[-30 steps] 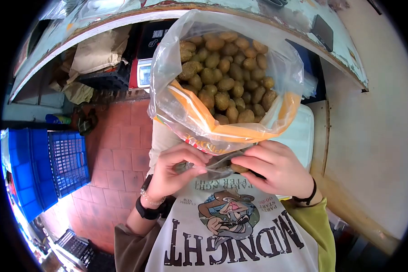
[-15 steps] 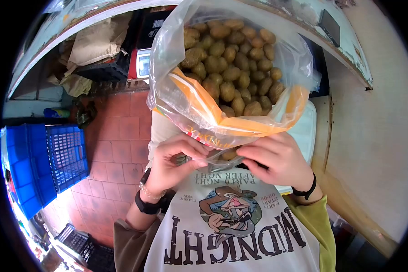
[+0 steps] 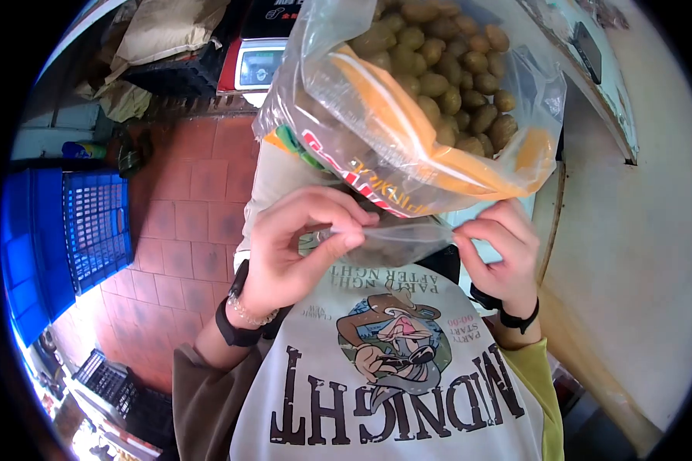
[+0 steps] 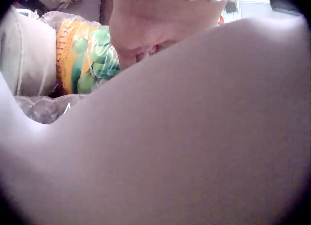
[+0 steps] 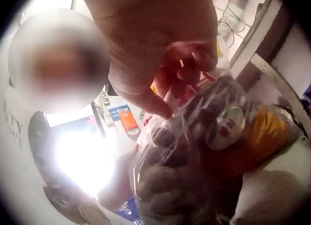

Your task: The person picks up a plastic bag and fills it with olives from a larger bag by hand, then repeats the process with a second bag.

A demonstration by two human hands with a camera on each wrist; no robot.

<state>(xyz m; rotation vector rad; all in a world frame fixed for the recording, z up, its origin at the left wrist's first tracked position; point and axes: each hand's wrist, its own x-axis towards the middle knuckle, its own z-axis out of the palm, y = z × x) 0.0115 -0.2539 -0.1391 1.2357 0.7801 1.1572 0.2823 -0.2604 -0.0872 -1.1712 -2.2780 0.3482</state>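
Observation:
A small clear plastic bag [image 3: 404, 247] spans the gap between both hands, its mouth stretched into a nearly straight line. My left hand [image 3: 296, 242] pinches one end of that mouth between thumb and fingers, and my right hand [image 3: 504, 246] pinches the other end. In the right wrist view, brownish oval fruits fill the small bag [image 5: 163, 186] below the fingers. Just beyond the hands stands a large clear bag [image 3: 469, 173] with an orange band, open at the top, holding many olive-brown fruits [image 3: 438, 73]. The left wrist view is mostly blocked by pale cloth.
A digital scale [image 3: 260, 67] stands beyond the large bag, at left. Blue plastic crates [image 3: 42, 246] are stacked on the red tile floor [image 3: 192, 207]. A dark phone-like slab [image 3: 587, 52] leans at the far right, near a pale wall [image 3: 653, 192].
Both hands have spread apart, pulling the small bag's mouth taut and straight. The large bag and the surroundings have shifted in the head view as the head moved.

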